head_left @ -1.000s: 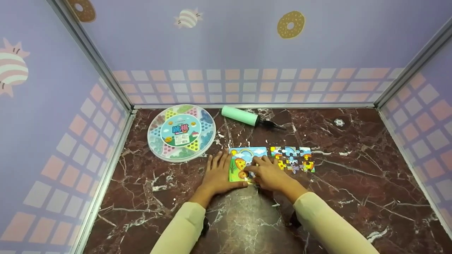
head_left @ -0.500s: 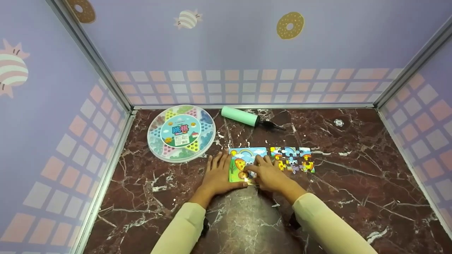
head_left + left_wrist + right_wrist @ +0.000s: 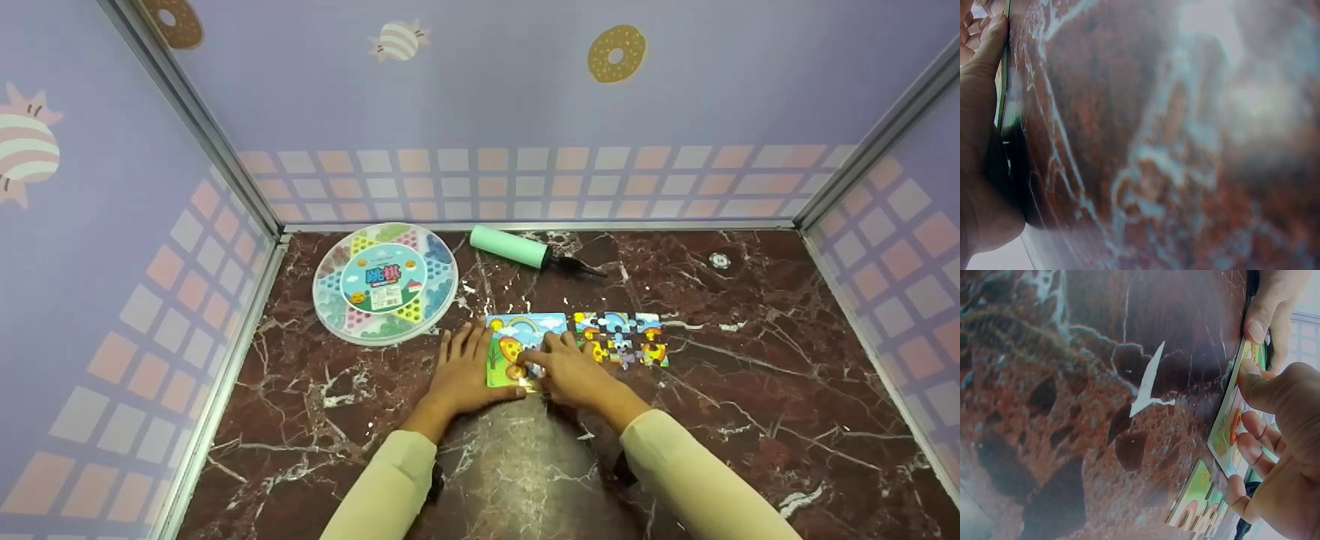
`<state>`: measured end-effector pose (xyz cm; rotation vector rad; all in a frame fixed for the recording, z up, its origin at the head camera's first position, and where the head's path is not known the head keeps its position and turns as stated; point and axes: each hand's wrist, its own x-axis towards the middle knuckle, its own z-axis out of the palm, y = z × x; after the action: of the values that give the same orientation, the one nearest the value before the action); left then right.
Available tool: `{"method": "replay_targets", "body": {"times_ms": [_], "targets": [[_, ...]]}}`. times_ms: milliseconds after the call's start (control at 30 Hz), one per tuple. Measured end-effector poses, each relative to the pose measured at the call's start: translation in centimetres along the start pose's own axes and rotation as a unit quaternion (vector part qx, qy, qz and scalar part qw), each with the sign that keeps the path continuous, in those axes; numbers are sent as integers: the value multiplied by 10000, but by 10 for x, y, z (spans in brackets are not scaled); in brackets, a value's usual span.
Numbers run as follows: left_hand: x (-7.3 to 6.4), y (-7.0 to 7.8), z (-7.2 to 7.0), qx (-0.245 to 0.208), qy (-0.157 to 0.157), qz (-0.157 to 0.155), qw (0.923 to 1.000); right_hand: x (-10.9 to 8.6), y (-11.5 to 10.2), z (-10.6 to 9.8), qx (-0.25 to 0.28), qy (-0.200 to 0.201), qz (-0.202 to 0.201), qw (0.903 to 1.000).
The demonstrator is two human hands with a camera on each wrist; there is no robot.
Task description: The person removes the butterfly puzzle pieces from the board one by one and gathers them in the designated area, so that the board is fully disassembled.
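Observation:
A small picture jigsaw board (image 3: 497,375) with a rainbow and a sun lies on the marble tabletop. My left hand (image 3: 459,380) rests spread at its left side, the thumb stretched along the near edge. Over the board's right part is my right hand (image 3: 581,373), with bent fingers touching the picture. In the right wrist view, the thumb (image 3: 1258,391) of this hand lies on the board (image 3: 1224,427), the other fingers curving beside it. I cannot tell whether a piece sits between those fingers. Joined jigsaw pieces (image 3: 654,354) lie right of the board.
A round Chinese checkers box (image 3: 442,300) stands at the back left. Beside it lies a mint-green hand pump (image 3: 510,247) with a black nozzle. A small round chip (image 3: 720,260) is at the back right. Purple walls (image 3: 487,112) enclose the table on three sides.
My right hand's fingers have shifted slightly on the board. The left hand, the board and the joined pieces stay where they were.

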<state>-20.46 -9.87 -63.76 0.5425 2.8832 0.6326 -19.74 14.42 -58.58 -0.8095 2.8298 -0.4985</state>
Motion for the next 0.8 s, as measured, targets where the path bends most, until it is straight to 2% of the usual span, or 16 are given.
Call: {"method": "replay_targets", "body": {"times_ms": [500, 800], "targets": [[1, 0, 2, 110, 30, 32, 9999, 2, -1, 1, -59, -6, -17, 10000], [0, 0, 2, 52, 91, 20, 9999, 0, -1, 5, -293, 156, -272, 9991]]}}
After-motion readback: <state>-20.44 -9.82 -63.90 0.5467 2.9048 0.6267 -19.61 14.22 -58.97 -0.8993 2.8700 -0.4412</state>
